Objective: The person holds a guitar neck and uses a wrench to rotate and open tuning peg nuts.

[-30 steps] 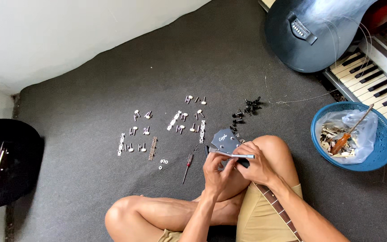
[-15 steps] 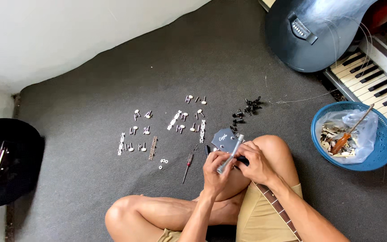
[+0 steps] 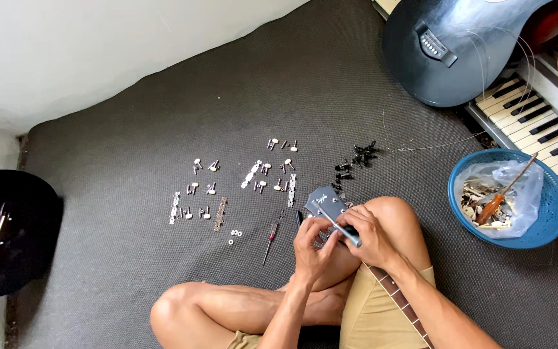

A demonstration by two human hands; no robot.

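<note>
Both hands [image 3: 343, 239] work a screwdriver [image 3: 338, 227] on a guitar headstock [image 3: 323, 201].

From my seat I can't see most of the guitar headstock [image 3: 323, 201]: my left hand [image 3: 311, 244] and right hand [image 3: 371, 238] cover its lower part, and the neck [image 3: 400, 302] runs off the bottom edge behind my forearm. The tool [image 3: 342, 231] in my right hand shows only a thin shaft; its grip is buried in my fingers, and I can't tell where its tip lands. The small silver tuner parts [image 3: 253, 176] on the grey carpet [image 3: 130, 129] are too tiny to sort. The black guitar body [image 3: 447, 58], the keyboard [image 3: 537, 123] and the black case [image 3: 8, 232] are cut by the edges.
</note>
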